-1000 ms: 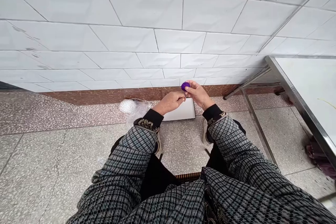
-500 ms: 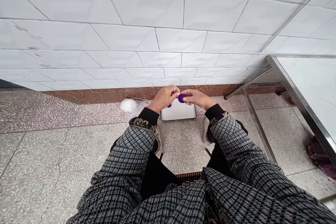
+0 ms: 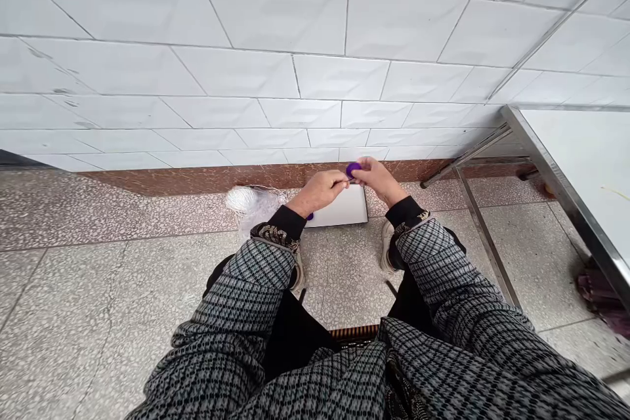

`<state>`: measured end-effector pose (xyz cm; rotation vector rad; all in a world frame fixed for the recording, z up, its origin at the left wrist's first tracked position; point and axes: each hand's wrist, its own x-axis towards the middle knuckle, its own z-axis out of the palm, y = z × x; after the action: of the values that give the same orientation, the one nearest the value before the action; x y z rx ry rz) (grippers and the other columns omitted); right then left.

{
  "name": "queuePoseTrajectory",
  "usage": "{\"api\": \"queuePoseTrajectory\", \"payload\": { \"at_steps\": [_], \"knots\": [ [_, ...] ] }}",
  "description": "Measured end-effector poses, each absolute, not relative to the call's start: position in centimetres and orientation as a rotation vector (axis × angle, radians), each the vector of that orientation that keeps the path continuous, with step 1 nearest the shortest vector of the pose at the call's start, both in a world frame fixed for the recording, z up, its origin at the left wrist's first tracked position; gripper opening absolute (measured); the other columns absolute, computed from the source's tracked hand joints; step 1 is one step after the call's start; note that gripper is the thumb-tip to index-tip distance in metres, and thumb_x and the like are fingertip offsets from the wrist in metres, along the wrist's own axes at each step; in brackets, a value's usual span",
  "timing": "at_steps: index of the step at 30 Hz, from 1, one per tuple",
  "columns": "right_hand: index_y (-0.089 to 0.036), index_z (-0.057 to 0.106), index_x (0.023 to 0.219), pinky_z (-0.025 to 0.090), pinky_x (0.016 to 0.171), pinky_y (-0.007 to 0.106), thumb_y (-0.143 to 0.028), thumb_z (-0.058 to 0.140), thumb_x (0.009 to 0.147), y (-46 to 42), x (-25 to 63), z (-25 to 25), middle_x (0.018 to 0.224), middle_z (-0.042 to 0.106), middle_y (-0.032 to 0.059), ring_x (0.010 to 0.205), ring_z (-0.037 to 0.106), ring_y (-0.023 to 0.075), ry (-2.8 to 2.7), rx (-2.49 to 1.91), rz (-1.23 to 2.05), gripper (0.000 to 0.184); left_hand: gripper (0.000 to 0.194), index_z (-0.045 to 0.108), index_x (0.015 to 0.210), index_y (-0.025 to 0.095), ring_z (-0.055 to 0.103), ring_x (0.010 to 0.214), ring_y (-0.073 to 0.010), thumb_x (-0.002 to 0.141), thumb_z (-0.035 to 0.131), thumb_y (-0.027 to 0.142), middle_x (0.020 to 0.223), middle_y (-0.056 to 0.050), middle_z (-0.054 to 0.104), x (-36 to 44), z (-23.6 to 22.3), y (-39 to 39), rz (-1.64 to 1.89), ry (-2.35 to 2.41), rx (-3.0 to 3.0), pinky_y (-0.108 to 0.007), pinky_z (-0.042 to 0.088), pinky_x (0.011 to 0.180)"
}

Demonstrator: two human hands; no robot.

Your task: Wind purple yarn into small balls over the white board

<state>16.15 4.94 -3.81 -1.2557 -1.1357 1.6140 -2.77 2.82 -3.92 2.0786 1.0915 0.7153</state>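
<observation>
A small purple yarn ball (image 3: 353, 169) is pinched in the fingers of my right hand (image 3: 378, 178), above a shallow white box. My left hand (image 3: 319, 190) is closed just left of it, fingertips pressed on a thin strand of yarn that spans the short gap to the ball. Both hands nearly touch. Beneath my left wrist, part of another purple piece (image 3: 310, 216) shows at the white box (image 3: 342, 211); the rest of it is hidden by the hand.
White yarn (image 3: 241, 199) lies in a clear plastic bag (image 3: 260, 209) on the speckled floor, left of the box. A tiled wall (image 3: 319, 79) rises ahead. To the right stands a metal-edged table (image 3: 556, 177), with dark purple cloth (image 3: 603, 295) beneath it.
Half a second ago my hands were lower over the box with the ball between them. Now the ball is slightly higher and to the right, with a strand between the hands.
</observation>
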Motion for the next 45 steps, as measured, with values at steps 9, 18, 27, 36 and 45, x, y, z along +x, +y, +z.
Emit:
{"api": "queuePoseTrajectory", "payload": {
  "at_steps": [9, 18, 27, 36, 45],
  "knots": [
    [-0.017, 0.062, 0.094, 0.045, 0.056, 0.020, -0.018, 0.081, 0.068, 3.8, 16.7, -2.0, 0.074, 0.068, -0.0033, 0.059, 0.058, 0.0078, -1.185, -0.913, 2.098, 0.032, 0.024, 0.064, 0.077, 0.017, 0.059, 0.076, -0.0183, 0.089, 0.049, 0.031, 0.078, -0.004, 0.067, -4.6, -4.3, 3.8, 0.734, 1.308, 1.975, -0.029, 0.044, 0.072],
    [-0.020, 0.054, 0.087, 0.043, 0.059, 0.023, -0.017, 0.075, 0.070, 4.6, 16.2, -3.3, 0.071, 0.064, -0.0042, 0.062, 0.060, 0.0100, -1.014, -1.237, 1.676, 0.028, 0.022, 0.065, 0.078, 0.017, 0.059, 0.073, -0.0164, 0.091, 0.049, 0.024, 0.075, -0.002, 0.066, -2.5, -4.8, 2.7, 0.472, 1.011, 2.144, -0.027, 0.042, 0.070],
    [-0.017, 0.063, 0.088, 0.040, 0.054, 0.022, -0.014, 0.077, 0.070, 4.0, 16.6, -2.5, 0.074, 0.065, -0.0018, 0.061, 0.055, 0.0096, -1.437, -1.160, 2.039, 0.023, 0.021, 0.066, 0.080, 0.017, 0.063, 0.082, -0.0210, 0.090, 0.048, 0.022, 0.086, -0.008, 0.070, -4.1, -4.6, 3.6, 0.686, 1.290, 2.102, -0.032, 0.048, 0.079],
    [-0.020, 0.056, 0.094, 0.053, 0.066, 0.023, -0.028, 0.090, 0.066, 4.7, 16.4, -3.9, 0.077, 0.065, -0.0022, 0.069, 0.063, 0.0108, -0.924, -0.856, 1.894, 0.044, 0.025, 0.067, 0.083, 0.017, 0.060, 0.074, -0.0176, 0.092, 0.046, 0.027, 0.079, -0.003, 0.069, -2.3, -4.9, 2.6, 0.577, 1.139, 2.077, -0.028, 0.046, 0.073],
    [-0.018, 0.062, 0.095, 0.039, 0.052, 0.020, -0.012, 0.075, 0.072, 4.8, 16.0, -3.9, 0.075, 0.063, -0.0029, 0.061, 0.055, 0.0092, -1.225, -1.292, 1.577, 0.027, 0.021, 0.066, 0.083, 0.018, 0.062, 0.082, -0.0194, 0.093, 0.048, 0.023, 0.087, -0.006, 0.070, -2.8, -4.5, 2.5, 0.641, 1.074, 2.227, -0.030, 0.048, 0.080]
  ]
}}
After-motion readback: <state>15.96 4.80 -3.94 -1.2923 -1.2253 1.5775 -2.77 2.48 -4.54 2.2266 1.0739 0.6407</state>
